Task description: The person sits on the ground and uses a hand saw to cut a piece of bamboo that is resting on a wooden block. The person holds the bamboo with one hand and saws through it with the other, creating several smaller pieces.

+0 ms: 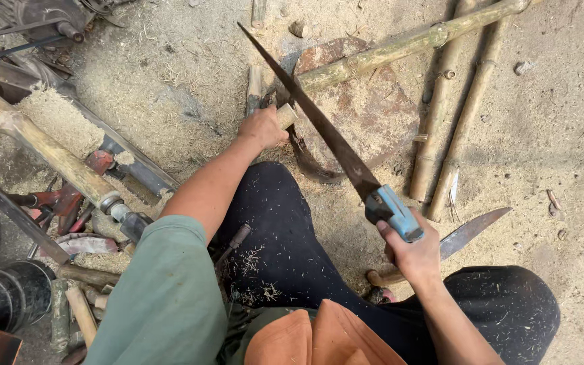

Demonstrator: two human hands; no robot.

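Right hand (pixel 414 253) fingers wrapped on blue-handled saw (pixel 332 138), left hand (pixel 263 127) clamped round stiff, likely light bamboo pole (pixel 400 46) near its cut end, best held there.

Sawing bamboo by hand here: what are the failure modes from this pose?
1. The left hand grips the bamboo pole right beside the saw blade; a jump or slip could reach the fingers.
2. The pole lies across a flat stone with nothing clamping it, so it may roll mid-stroke.
3. A bare knife lies on the ground just behind the right hand; the pull stroke could bring the hand onto it.
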